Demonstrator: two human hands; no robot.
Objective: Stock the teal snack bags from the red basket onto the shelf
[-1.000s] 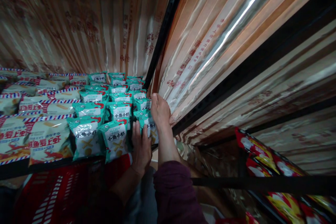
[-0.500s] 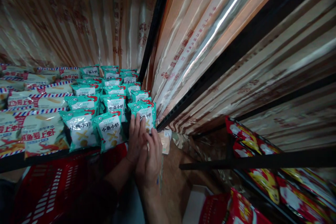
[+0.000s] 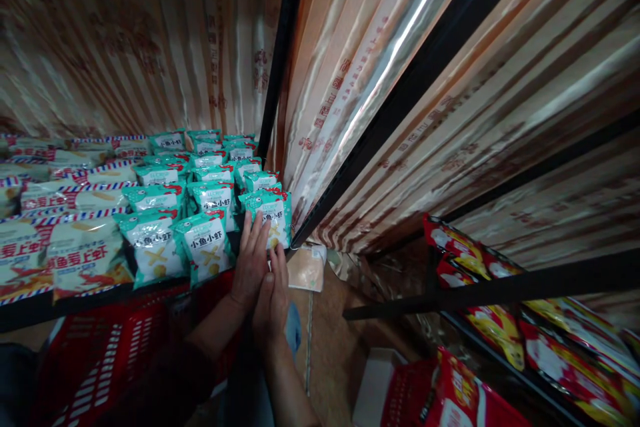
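Observation:
Several teal and white snack bags (image 3: 206, 245) stand in rows on a dark shelf, with larger cream bags (image 3: 85, 257) to their left. My left hand (image 3: 251, 267) lies against the lower left front of the rightmost teal bag (image 3: 276, 215), its fingers extended. Just to the right and lower, my right hand (image 3: 273, 303) has its fingers stretched upward, with the tips at that bag's bottom edge. The two hands touch or overlap at the sides. Neither one is wrapped round a bag.
Below the shelf sits a red basket (image 3: 107, 353). A black post (image 3: 370, 140) slants in front of pleated curtains (image 3: 330, 80). On the right, red and yellow bags (image 3: 495, 333) lie on another rack beside a black bar (image 3: 475, 287). A packet (image 3: 307, 269) is on the floor.
The view has shifted slightly. Both hands have moved a little left and down relative to the rightmost teal bag, with my right fingers lower against it. More of the floor packet shows.

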